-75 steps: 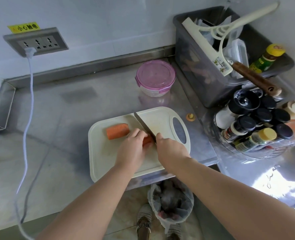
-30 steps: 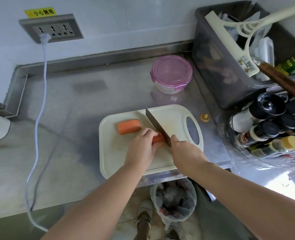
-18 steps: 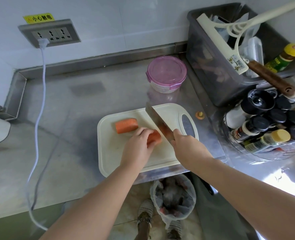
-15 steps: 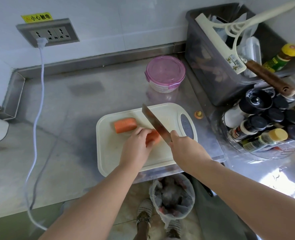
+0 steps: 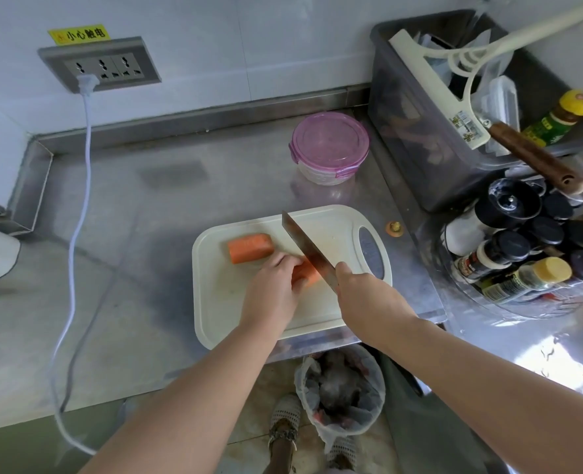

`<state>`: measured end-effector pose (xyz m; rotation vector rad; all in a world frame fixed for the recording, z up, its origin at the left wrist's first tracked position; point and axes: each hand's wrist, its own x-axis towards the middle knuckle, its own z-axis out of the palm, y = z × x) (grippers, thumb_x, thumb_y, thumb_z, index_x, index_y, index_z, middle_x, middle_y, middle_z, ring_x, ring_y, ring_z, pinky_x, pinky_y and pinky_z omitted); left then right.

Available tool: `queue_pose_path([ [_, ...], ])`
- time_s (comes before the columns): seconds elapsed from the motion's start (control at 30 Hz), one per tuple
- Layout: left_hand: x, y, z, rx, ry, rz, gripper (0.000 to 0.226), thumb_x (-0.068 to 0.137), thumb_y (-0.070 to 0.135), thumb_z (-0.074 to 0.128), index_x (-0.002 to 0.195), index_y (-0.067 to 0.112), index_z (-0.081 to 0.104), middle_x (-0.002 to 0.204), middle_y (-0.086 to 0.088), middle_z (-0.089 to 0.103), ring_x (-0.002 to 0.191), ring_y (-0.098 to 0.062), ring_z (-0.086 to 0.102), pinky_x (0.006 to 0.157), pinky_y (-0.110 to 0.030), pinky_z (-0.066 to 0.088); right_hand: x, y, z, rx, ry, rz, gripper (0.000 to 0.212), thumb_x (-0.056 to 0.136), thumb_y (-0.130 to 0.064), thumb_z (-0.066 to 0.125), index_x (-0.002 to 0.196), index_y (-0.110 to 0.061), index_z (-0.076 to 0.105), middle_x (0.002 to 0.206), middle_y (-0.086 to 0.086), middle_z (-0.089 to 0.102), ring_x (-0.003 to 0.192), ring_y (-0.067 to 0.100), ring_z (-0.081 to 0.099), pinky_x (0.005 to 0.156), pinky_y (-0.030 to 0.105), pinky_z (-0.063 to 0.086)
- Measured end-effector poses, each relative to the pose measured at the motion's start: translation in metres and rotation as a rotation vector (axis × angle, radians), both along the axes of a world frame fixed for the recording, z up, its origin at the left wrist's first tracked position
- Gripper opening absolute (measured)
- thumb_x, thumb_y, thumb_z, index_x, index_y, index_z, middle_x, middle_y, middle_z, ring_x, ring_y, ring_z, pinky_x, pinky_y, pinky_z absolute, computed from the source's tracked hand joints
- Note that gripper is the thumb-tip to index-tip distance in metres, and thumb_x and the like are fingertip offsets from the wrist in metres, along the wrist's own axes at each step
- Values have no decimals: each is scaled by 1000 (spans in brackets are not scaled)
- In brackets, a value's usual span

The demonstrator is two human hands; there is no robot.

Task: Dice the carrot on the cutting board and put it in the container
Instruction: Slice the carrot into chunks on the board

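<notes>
1. We see the left hand (image 5: pixel 271 289) curled over a carrot piece (image 5: pixel 306 273) near the middle of the board (image 5: pixel 228 316), fingertips holding it down.
2. The right hand (image 5: pixel 361 295) is clenched round the handle of the knife (image 5: pixel 305 249), and the hand hides the handle. The blade runs from the hand toward 11 o'clock and crosses the 3 o'clock end of the held piece. We cannot tell whether the edge touches the carrot.
3. A second carrot piece (image 5: pixel 250 248) lies free on the board at 11 o'clock from the left hand, just beside its fingers and apart from the blade.
4. The board lies flat at the front edge of the steel bench (image 5: pixel 129 217), its handle hole at 3 o'clock.
5. At 12 o'clock from the board, apart from it, stands the container (image 5: pixel 324 173) with its pink lid (image 5: pixel 329 138) on.
6. At 2 o'clock a grey bin (image 5: pixel 416 138) holds a squeegee (image 5: pixel 430 75). At 3 o'clock bottles (image 5: pixel 522 251) stand clustered.
7. At 10 o'clock a wall socket (image 5: pixel 100 65) has a white cable (image 5: pixel 78 200) plugged in, which trails across the bench toward 7 o'clock.
8. At 6 o'clock, below the bench edge, a bagged trash bin (image 5: pixel 341 388) stands on the floor.
</notes>
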<state>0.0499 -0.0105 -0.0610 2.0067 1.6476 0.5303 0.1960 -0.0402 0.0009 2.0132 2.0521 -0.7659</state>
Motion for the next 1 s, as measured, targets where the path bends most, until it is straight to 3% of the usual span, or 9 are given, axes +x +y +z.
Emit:
queue_pose_path([
  [0.2, -1, 0, -1, 15, -18, -11, 23, 85, 18, 68, 108, 13, 66, 111, 1, 62, 97, -22, 62, 80, -34, 49, 0, 8, -10, -30, 23, -18, 18, 103, -14, 28, 116, -11, 39, 72, 1, 35, 77, 27, 46, 68, 33, 39],
  [0.33, -2, 0, 1, 17, -18, -24, 25, 87, 21, 66, 111, 13, 65, 112, 1, 62, 97, -20, 61, 78, -26, 44, -5, 12, -22, -37, -13, -33, 19, 98, -6, 37, 116, -13, 36, 68, 0, 35, 59, 20, 44, 46, 27, 31],
  [0.43, -3, 0, 1, 11, -1, -30, 27, 89, 22, 64, 114, 13, 64, 116, 2, 61, 99, -19, 61, 79, -25, 43, -9, 14, -28, -47, -24, -51, 27, 97, -4, 41, 123, -10, 33, 68, -1, 38, 62, 20, 47, 43, 25, 28],
  [0.6, -4, 0, -1, 7, -8, -44, 27, 88, 21, 66, 113, 13, 64, 115, 1, 60, 97, -21, 62, 79, -29, 47, -7, 16, -26, -65, 13, -92, 21, 101, -13, 37, 122, -10, 37, 84, 5, 48, 77, 27, 57, 63, 34, 45],
  [0.7, -8, 1, -1, -8, 8, -85, 32, 89, 22, 65, 120, 15, 61, 122, 3, 56, 103, -19, 59, 82, -27, 46, -3, 19, -23, -86, 110, -130, 24, 103, -22, 31, 117, -6, 43, 90, 10, 50, 92, 36, 60, 77, 42, 48],
  [0.77, -10, 1, -1, -9, 37, -115, 36, 89, 23, 64, 124, 16, 59, 125, 4, 54, 106, -19, 58, 83, -27, 45, -1, 17, -20, -57, 114, -141, 24, 103, -22, 30, 116, -6, 43, 85, 8, 47, 93, 36, 59, 77, 41, 47],
  [0.83, -11, 1, 0, -10, 59, -120, 37, 89, 24, 63, 125, 17, 58, 127, 6, 52, 106, -18, 57, 83, -25, 43, 3, 15, -17, -17, 89, -159, 22, 103, -22, 30, 116, -8, 42, 75, 3, 41, 87, 33, 59, 72, 38, 45],
  [0.93, -5, 5, 1, -9, 29, -103, 35, 90, 23, 62, 124, 17, 58, 124, 6, 53, 108, -17, 56, 87, -28, 46, 6, 12, -14, 13, 77, -202, 23, 102, -13, 32, 123, -8, 40, 77, 2, 37, 58, 17, 46, 54, 28, 40],
  [1.0, 0, 9, 1, -13, 4, -80, 35, 89, 20, 64, 123, 16, 59, 121, 5, 55, 109, -18, 55, 90, -33, 46, 8, 11, -12, 19, 76, -213, 24, 101, -10, 33, 124, -9, 39, 73, 3, 33, 60, 18, 50, 51, 26, 39],
])
